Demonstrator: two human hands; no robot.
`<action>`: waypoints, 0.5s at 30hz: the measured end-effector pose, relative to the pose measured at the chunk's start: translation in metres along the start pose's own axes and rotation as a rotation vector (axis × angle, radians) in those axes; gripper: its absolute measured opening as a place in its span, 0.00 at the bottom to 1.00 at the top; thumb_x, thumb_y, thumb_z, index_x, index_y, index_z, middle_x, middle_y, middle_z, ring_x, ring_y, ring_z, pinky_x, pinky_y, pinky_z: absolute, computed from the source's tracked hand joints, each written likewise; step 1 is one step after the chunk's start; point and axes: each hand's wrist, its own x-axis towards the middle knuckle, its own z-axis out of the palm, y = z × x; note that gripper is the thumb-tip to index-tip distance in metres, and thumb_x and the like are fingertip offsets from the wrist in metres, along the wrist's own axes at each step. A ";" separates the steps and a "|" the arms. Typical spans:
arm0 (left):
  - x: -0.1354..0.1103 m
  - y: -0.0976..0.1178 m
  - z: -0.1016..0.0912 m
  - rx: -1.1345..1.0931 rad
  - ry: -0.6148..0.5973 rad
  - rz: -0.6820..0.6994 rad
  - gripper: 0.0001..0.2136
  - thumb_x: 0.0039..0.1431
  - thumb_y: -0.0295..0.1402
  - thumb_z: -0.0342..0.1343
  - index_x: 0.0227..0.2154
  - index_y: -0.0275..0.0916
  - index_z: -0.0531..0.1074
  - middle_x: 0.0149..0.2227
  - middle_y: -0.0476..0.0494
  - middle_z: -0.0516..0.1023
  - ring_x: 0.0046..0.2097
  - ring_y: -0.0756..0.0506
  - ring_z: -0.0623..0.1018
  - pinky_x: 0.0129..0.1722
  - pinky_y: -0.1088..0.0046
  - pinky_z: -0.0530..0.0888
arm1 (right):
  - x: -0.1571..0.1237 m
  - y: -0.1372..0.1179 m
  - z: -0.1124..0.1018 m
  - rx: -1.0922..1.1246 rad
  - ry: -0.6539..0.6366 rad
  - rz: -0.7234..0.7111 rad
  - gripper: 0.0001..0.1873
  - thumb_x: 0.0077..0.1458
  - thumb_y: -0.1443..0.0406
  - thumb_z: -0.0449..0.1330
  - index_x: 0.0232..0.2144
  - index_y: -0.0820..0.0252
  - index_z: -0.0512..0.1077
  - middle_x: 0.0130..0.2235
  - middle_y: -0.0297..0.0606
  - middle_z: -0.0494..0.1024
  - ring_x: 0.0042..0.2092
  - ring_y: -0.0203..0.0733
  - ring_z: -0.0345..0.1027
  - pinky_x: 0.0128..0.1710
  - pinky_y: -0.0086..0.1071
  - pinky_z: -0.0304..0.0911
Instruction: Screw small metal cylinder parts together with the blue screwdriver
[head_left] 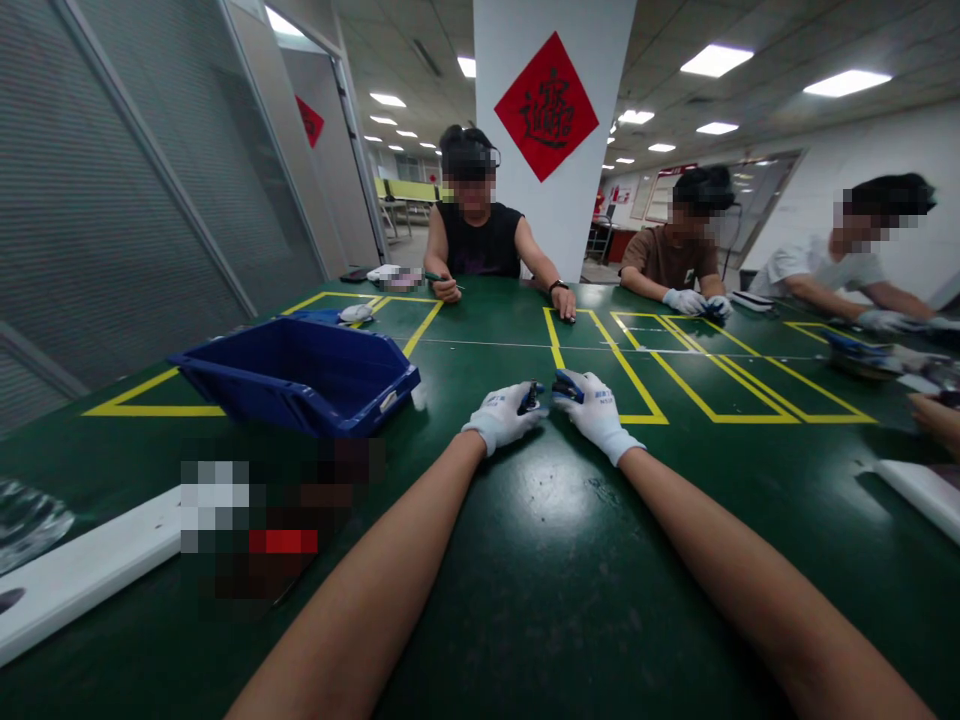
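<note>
At the middle of the green worktop [555, 540], left hand [501, 417] and right hand [598, 410] rest wrists down, likely for steadiness, fingers pinching one piece each, small dark part [531, 398] and blue part [568, 386], nearly touching; blue bin [300, 375] near left

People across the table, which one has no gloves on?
The person in the black sleeveless top, whose hands are bare. The person in the brown shirt and the person in the white shirt wear white gloves.

On the green worktop [555, 560], the left grip [504, 415] pinches a small dark part [531, 398] and the right grip [598, 408] a blue-black piece [566, 385], nearly touching. A blue bin [300, 375] sits left of both.
</note>
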 end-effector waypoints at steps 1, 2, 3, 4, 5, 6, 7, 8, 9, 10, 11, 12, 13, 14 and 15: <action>0.000 -0.002 -0.001 0.026 -0.027 -0.020 0.26 0.45 0.46 0.63 0.48 0.44 0.71 0.42 0.41 0.77 0.45 0.38 0.75 0.48 0.65 0.69 | 0.000 -0.002 -0.002 0.005 -0.002 -0.007 0.26 0.52 0.57 0.59 0.54 0.51 0.68 0.45 0.38 0.71 0.45 0.43 0.67 0.48 0.35 0.62; 0.000 -0.005 -0.001 0.052 -0.048 -0.037 0.28 0.43 0.47 0.64 0.48 0.44 0.71 0.43 0.41 0.77 0.47 0.37 0.75 0.49 0.65 0.68 | -0.001 -0.004 -0.004 0.019 -0.005 -0.012 0.26 0.52 0.58 0.59 0.54 0.51 0.68 0.45 0.38 0.71 0.45 0.43 0.67 0.47 0.35 0.62; 0.000 -0.007 0.000 0.079 -0.058 -0.050 0.28 0.42 0.48 0.64 0.48 0.44 0.71 0.45 0.40 0.76 0.49 0.36 0.74 0.51 0.65 0.67 | -0.001 -0.007 -0.006 0.048 -0.004 -0.018 0.26 0.52 0.58 0.59 0.54 0.51 0.68 0.45 0.39 0.71 0.45 0.43 0.67 0.48 0.35 0.62; 0.000 -0.008 0.001 0.106 -0.063 -0.058 0.28 0.43 0.48 0.63 0.47 0.44 0.71 0.47 0.39 0.75 0.51 0.35 0.72 0.53 0.64 0.65 | -0.002 -0.011 -0.007 0.092 0.006 -0.027 0.26 0.52 0.57 0.59 0.54 0.52 0.68 0.45 0.39 0.71 0.46 0.43 0.67 0.48 0.35 0.62; 0.001 -0.009 0.001 0.130 -0.064 -0.060 0.27 0.44 0.48 0.62 0.47 0.43 0.71 0.49 0.38 0.74 0.52 0.34 0.71 0.54 0.62 0.63 | -0.004 -0.016 -0.008 0.147 0.026 -0.036 0.26 0.53 0.56 0.58 0.54 0.53 0.68 0.46 0.39 0.72 0.47 0.43 0.67 0.49 0.36 0.62; 0.001 -0.010 0.002 0.148 -0.066 -0.054 0.25 0.46 0.47 0.61 0.47 0.43 0.71 0.50 0.38 0.73 0.53 0.34 0.70 0.55 0.60 0.62 | -0.005 -0.021 -0.008 0.206 0.049 -0.044 0.26 0.53 0.55 0.58 0.54 0.54 0.68 0.47 0.40 0.72 0.48 0.44 0.67 0.50 0.36 0.62; 0.001 -0.010 0.003 0.159 -0.067 -0.042 0.23 0.48 0.45 0.60 0.47 0.42 0.71 0.51 0.37 0.73 0.54 0.33 0.70 0.56 0.59 0.60 | -0.007 -0.027 -0.008 0.263 0.071 -0.052 0.26 0.53 0.54 0.57 0.54 0.55 0.68 0.47 0.40 0.73 0.49 0.44 0.67 0.51 0.37 0.61; 0.002 -0.011 0.004 0.169 -0.072 -0.026 0.22 0.49 0.44 0.59 0.47 0.42 0.71 0.50 0.37 0.73 0.54 0.33 0.70 0.57 0.58 0.59 | -0.008 -0.033 -0.007 0.311 0.085 -0.060 0.26 0.53 0.53 0.57 0.53 0.55 0.68 0.48 0.39 0.73 0.49 0.43 0.67 0.52 0.37 0.61; 0.002 -0.011 0.005 0.181 -0.077 -0.009 0.20 0.51 0.42 0.58 0.47 0.42 0.70 0.50 0.36 0.73 0.54 0.33 0.70 0.57 0.58 0.58 | -0.010 -0.038 -0.006 0.348 0.088 -0.070 0.25 0.53 0.53 0.58 0.52 0.55 0.69 0.48 0.39 0.74 0.50 0.43 0.67 0.52 0.37 0.61; 0.002 -0.010 0.006 0.198 -0.085 0.003 0.19 0.51 0.40 0.57 0.47 0.41 0.71 0.50 0.36 0.73 0.54 0.34 0.70 0.58 0.57 0.57 | -0.011 -0.043 -0.004 0.371 0.085 -0.080 0.25 0.53 0.52 0.58 0.51 0.54 0.69 0.48 0.38 0.74 0.49 0.42 0.68 0.52 0.36 0.61; 0.003 -0.010 0.007 0.218 -0.091 0.008 0.19 0.51 0.39 0.57 0.47 0.41 0.71 0.50 0.36 0.73 0.54 0.34 0.69 0.59 0.57 0.56 | -0.012 -0.047 -0.003 0.383 0.077 -0.091 0.24 0.52 0.52 0.59 0.50 0.54 0.70 0.47 0.38 0.75 0.48 0.42 0.68 0.51 0.36 0.62; 0.003 -0.009 0.007 0.239 -0.091 0.005 0.19 0.50 0.38 0.58 0.46 0.40 0.71 0.50 0.35 0.73 0.55 0.33 0.69 0.59 0.56 0.55 | -0.013 -0.050 -0.001 0.388 0.070 -0.098 0.24 0.52 0.52 0.59 0.49 0.54 0.71 0.46 0.38 0.75 0.48 0.42 0.68 0.51 0.36 0.62; 0.003 -0.008 0.008 0.253 -0.087 -0.003 0.20 0.50 0.37 0.58 0.47 0.40 0.71 0.50 0.35 0.73 0.55 0.33 0.68 0.60 0.56 0.54 | -0.013 -0.052 0.000 0.390 0.066 -0.095 0.23 0.52 0.51 0.59 0.47 0.54 0.72 0.45 0.38 0.75 0.47 0.41 0.69 0.51 0.35 0.62; 0.003 -0.007 0.008 0.253 -0.077 -0.017 0.21 0.49 0.37 0.59 0.48 0.41 0.70 0.50 0.36 0.73 0.56 0.33 0.67 0.60 0.56 0.54 | -0.013 -0.053 0.001 0.388 0.067 -0.080 0.23 0.51 0.51 0.60 0.46 0.55 0.73 0.44 0.38 0.76 0.46 0.41 0.69 0.50 0.35 0.63; 0.003 -0.005 0.008 0.232 -0.060 -0.037 0.23 0.48 0.36 0.59 0.50 0.42 0.69 0.50 0.37 0.73 0.56 0.33 0.67 0.59 0.57 0.56 | -0.013 -0.053 0.002 0.386 0.073 -0.053 0.22 0.51 0.51 0.60 0.44 0.56 0.73 0.43 0.38 0.76 0.45 0.42 0.70 0.49 0.35 0.63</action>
